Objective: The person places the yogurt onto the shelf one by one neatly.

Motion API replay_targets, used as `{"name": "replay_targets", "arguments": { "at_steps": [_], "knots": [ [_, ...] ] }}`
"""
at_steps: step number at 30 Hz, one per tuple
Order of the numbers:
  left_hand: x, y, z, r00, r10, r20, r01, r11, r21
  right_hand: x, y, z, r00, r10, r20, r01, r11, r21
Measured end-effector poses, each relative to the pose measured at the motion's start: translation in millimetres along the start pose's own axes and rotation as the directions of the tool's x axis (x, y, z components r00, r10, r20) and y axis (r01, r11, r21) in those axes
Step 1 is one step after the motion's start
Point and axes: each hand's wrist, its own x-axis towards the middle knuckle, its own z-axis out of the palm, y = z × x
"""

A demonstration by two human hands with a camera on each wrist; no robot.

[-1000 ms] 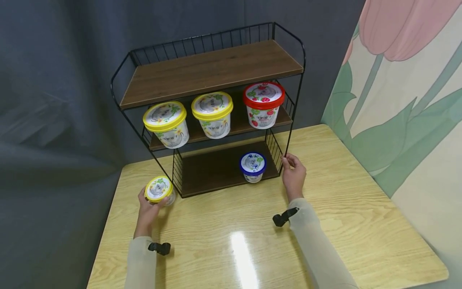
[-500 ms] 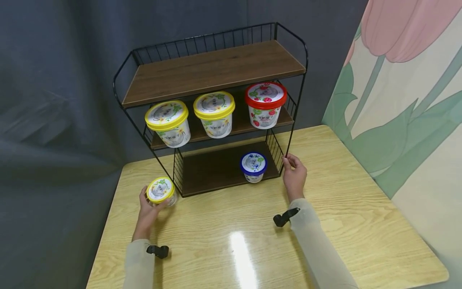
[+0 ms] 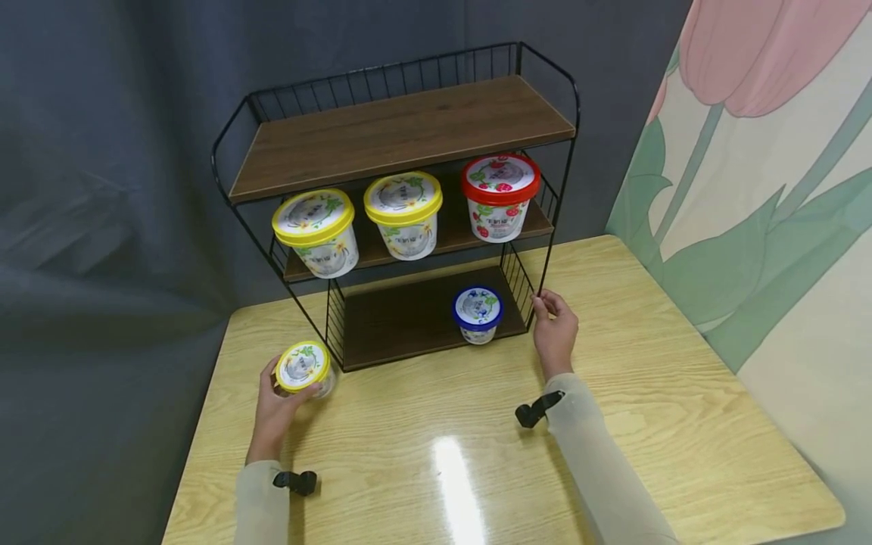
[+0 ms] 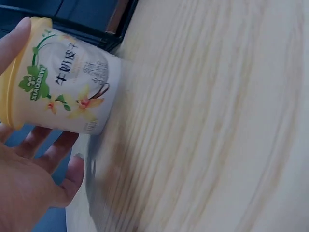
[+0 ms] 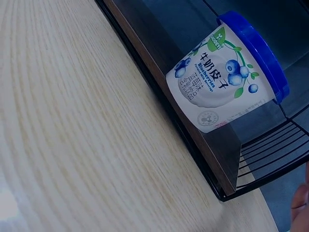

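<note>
My left hand (image 3: pixel 277 412) grips a small white paper tub with a yellow lid (image 3: pixel 303 366) at the rack's front left corner. In the left wrist view the tub (image 4: pixel 67 79) shows vanilla flowers, with thumb and fingers at its lid end. At the right, my right hand (image 3: pixel 555 333) holds the front post of a black wire rack with brown wooden shelves (image 3: pixel 409 136); its fingers (image 5: pixel 300 203) barely enter the right wrist view. A small blueberry tub with a blue lid (image 3: pixel 478 315) stands on the bottom shelf, near that hand.
Two larger yellow-lidded tubs, one at the left (image 3: pixel 320 235) and one in the middle (image 3: pixel 403 216), stand on the middle shelf. A red-lidded tub (image 3: pixel 500 198) is at its right. A dark curtain (image 3: pixel 116 227) hangs behind the light wood table (image 3: pixel 409 454).
My left hand has drawn the yellow-lidded tub slightly toward the table's front. The right hand stays at the rack post, and the other tubs keep their places.
</note>
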Motion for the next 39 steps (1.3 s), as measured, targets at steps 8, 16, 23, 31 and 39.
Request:
{"name": "replay_targets", "arguments": {
  "at_steps": [8, 16, 23, 31, 39],
  "knots": [
    [-12.3, 0.1, -5.1, 0.998, 0.014, 0.058, -0.016, 0.999, 0.037, 1, -3, 0, 1.000, 0.000, 0.006, 0.000, 1.000, 0.014],
    [-29.6, 7.1, 3.4, 0.985, 0.098, 0.143, -0.110, 0.991, 0.073, 2, -5, 1, 1.000, -0.014, 0.005, 0.014, 1.000, 0.010],
    [-31.7, 19.1, 21.6, 0.960, 0.201, 0.197, -0.224, 0.969, 0.106, 0, -1, 1, 1.000, 0.007, -0.004, -0.007, 1.000, -0.003],
    [-25.9, 40.7, 56.1, 0.933, 0.226, 0.279, -0.269, 0.955, 0.126, 0, 1, -2, 1.000, 0.028, 0.009, -0.028, 1.000, -0.005],
    [-11.5, 49.5, 81.8, 0.949, 0.217, 0.230, -0.232, 0.972, 0.040, 0, -2, -1, 1.000, 0.029, 0.009, -0.029, 1.000, -0.003]
  ]
}}
